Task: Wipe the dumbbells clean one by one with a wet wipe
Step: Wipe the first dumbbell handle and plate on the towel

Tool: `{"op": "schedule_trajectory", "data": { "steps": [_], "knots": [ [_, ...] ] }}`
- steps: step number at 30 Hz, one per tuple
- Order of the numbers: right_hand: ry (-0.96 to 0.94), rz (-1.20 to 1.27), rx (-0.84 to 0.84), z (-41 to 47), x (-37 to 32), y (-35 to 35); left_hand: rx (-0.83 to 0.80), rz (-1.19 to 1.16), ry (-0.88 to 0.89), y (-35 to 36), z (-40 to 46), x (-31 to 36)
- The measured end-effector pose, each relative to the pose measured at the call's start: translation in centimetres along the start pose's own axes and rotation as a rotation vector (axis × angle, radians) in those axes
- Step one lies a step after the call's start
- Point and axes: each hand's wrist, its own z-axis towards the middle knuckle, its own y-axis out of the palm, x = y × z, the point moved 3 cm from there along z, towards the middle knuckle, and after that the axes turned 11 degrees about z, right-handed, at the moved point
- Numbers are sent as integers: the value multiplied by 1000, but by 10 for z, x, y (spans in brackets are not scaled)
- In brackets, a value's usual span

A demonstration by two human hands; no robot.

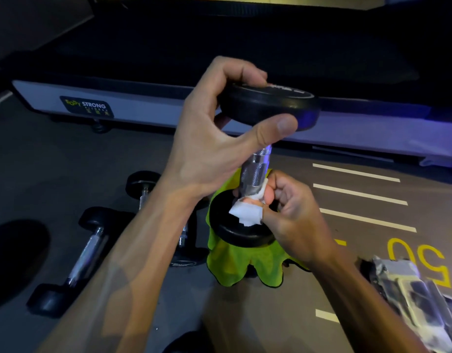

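Dumbbell [258, 161]: black round end weights, knurled chrome handle, held in the air above a lime-green cloth [235, 263] on the floor [41, 154]. Left hand [214, 138]: fingers and thumb curled round the rim of the upper weight, gripping it. Right hand [288, 212]: fingers closed on a white wet wipe [246, 212], pressing it against the lower handle where it meets the bottom weight. Long axis near upright, top tilted slightly right and away. Two more dumbbells [85, 250] lie on the floor, left.
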Motion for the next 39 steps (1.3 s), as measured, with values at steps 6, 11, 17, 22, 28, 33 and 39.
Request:
{"op": "schedule_trajectory", "data": {
  "steps": [6,11,17,22,28,33,39],
  "knots": [
    [-79,-195,112,-11,-13,-10,-24,83,44,5,3,-6],
    [-21,-166,101,-11,-10,-16,-75,132,16,-1,6,-11],
    [-73,-192,150,-13,-19,-13,-97,99,39,2,2,-7],
    [-195,-99,258,18,-49,-10,-96,110,58,3,3,-7],
    [34,-139,172,-15,-5,-18,-90,57,52,3,5,-12],
    [-79,-156,183,-3,-38,-16,-91,65,74,9,5,-10],
    [-169,-197,295,10,-45,-11,-101,42,22,2,6,-13]
  ]
}}
